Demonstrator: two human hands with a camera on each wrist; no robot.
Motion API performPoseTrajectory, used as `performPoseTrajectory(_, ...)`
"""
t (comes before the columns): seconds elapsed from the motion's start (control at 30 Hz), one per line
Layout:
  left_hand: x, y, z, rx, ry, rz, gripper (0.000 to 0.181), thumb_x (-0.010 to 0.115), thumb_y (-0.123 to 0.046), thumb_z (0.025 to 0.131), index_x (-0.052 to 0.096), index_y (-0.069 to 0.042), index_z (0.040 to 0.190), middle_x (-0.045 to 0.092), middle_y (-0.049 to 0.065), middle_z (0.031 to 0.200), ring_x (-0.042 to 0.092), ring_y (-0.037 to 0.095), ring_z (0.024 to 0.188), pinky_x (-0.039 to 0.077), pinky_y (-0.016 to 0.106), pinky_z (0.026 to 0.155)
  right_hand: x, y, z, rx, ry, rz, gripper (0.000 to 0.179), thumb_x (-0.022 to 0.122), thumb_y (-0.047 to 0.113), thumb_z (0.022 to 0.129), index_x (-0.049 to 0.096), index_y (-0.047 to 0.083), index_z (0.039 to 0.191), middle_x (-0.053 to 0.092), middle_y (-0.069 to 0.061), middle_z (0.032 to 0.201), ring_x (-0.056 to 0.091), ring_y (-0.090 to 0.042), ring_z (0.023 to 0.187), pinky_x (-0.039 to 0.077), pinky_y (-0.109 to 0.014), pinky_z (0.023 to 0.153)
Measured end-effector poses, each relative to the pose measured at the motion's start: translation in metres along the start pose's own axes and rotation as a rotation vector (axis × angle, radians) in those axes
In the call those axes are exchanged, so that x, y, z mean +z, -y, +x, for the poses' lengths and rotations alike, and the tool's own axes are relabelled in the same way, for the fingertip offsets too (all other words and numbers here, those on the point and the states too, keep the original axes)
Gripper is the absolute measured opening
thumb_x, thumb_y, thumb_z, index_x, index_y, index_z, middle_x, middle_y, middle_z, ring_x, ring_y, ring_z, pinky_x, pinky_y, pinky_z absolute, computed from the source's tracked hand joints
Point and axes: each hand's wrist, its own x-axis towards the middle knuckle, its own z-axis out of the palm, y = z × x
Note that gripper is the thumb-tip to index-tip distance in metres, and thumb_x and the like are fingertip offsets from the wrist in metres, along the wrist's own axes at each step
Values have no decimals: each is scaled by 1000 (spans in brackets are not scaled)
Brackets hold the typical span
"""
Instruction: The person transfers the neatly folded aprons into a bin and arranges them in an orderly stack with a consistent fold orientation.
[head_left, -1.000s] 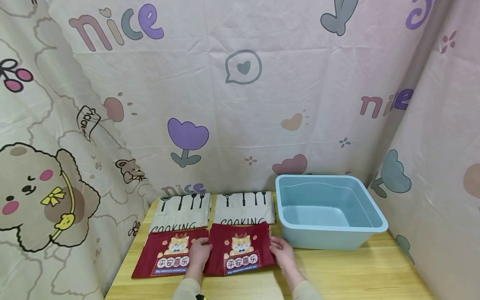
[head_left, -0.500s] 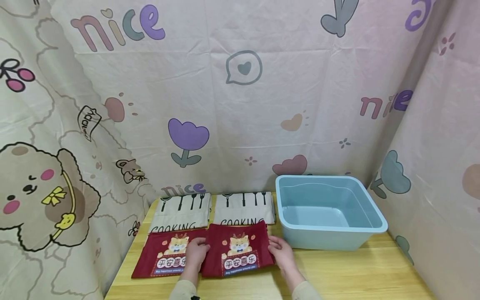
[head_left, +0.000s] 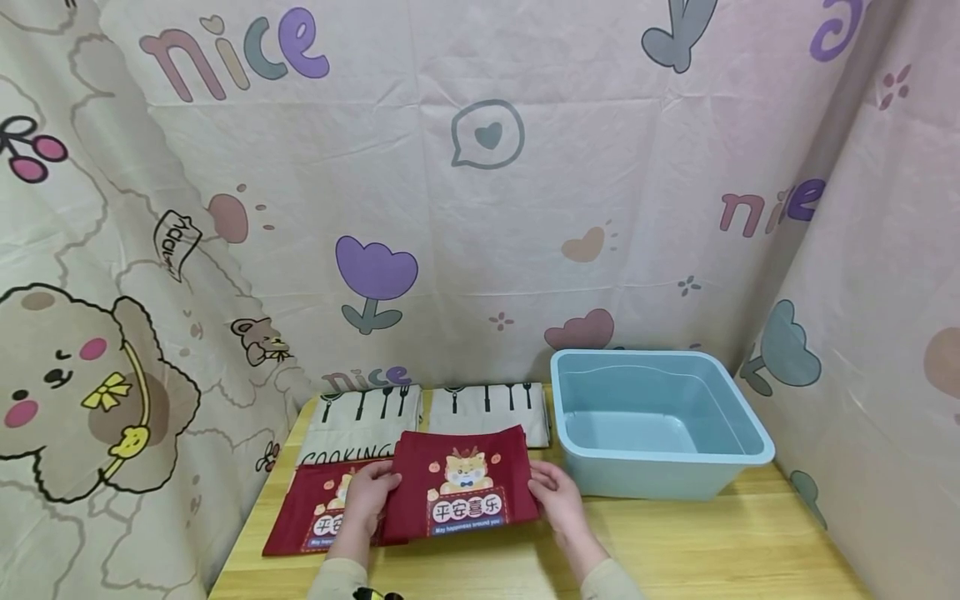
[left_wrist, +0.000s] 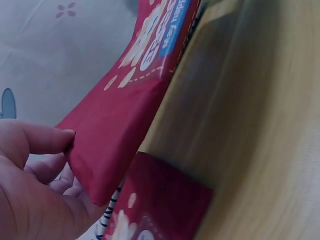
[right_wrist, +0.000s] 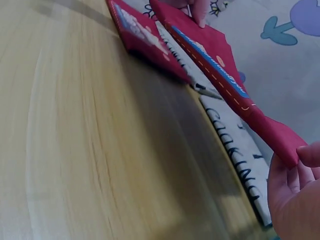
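A folded red cloth [head_left: 465,483], printed with a cartoon animal and Chinese characters, is held up off the table between both hands. My left hand [head_left: 367,500] pinches its left edge, thumb on top and fingers beneath, as the left wrist view shows. At the opposite edge, my right hand [head_left: 558,504] pinches a corner between thumb and fingers. A second folded red cloth [head_left: 288,508] with the same print lies on the table at the left, partly hidden behind my left hand and wrist. In the right wrist view, the held cloth [right_wrist: 215,60] hangs tilted and sags slightly.
Two folded white cloths with black utensil prints, one left [head_left: 348,425] and one right [head_left: 487,417], lie along the back of the wooden table [head_left: 712,550]. A light-blue plastic tub [head_left: 637,481] stands at the back right. Patterned curtains [head_left: 480,233] surround the table.
Both hands have raised the front red cloth off the table and shifted it left, so it now overlaps the second red cloth and covers the lettering on the right white cloth.
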Motion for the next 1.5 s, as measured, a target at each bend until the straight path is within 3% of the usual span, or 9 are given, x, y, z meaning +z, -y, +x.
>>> performPoseTrajectory(0.17, -8, -8, -2, 12, 2, -37, 40, 58, -4, 96, 51, 14, 132, 61, 29, 114, 64, 21, 80, 57, 37, 65, 4, 8, -4, 8, 23, 42, 40, 58, -6, 93, 50, -13, 132, 66, -18, 110, 66, -17, 87, 58, -35, 74)
performPoseTrajectory(0.43, -18, -17, -3, 23, 3, -81, 45, 58, -3, 96, 47, 15, 136, 54, 31, 125, 63, 15, 80, 57, 33, 65, 9, 17, -4, 7, 38, 90, 42, 59, -5, 93, 49, -14, 133, 69, -10, 103, 65, -14, 85, 57, -32, 73)
performPoseTrajectory(0.7, -29, -29, -5, 10, 3, -109, 46, 60, -5, 96, 47, 12, 138, 65, 12, 105, 64, 13, 74, 57, 36, 59, 16, 27, -2, 26, 76, 162, 42, 58, -4, 95, 48, -12, 135, 66, -4, 100, 64, -13, 85, 57, -31, 73)
performPoseTrajectory(0.9, -35, -37, -5, 21, 20, -140, 45, 59, -5, 97, 47, 11, 138, 64, 12, 107, 65, 13, 79, 59, 39, 65, 21, 41, -3, 40, 99, 197, 43, 56, -4, 95, 45, -12, 136, 65, -2, 99, 63, -12, 85, 56, -30, 73)
performPoseTrajectory(1.5, -31, -66, -10, 86, 41, -243, 49, 58, -2, 97, 43, 12, 141, 64, 1, 103, 65, 6, 79, 57, 28, 69, 22, 77, -4, -28, 65, 248, 39, 55, -9, 95, 48, -13, 133, 66, -2, 98, 63, -9, 85, 56, -26, 72)
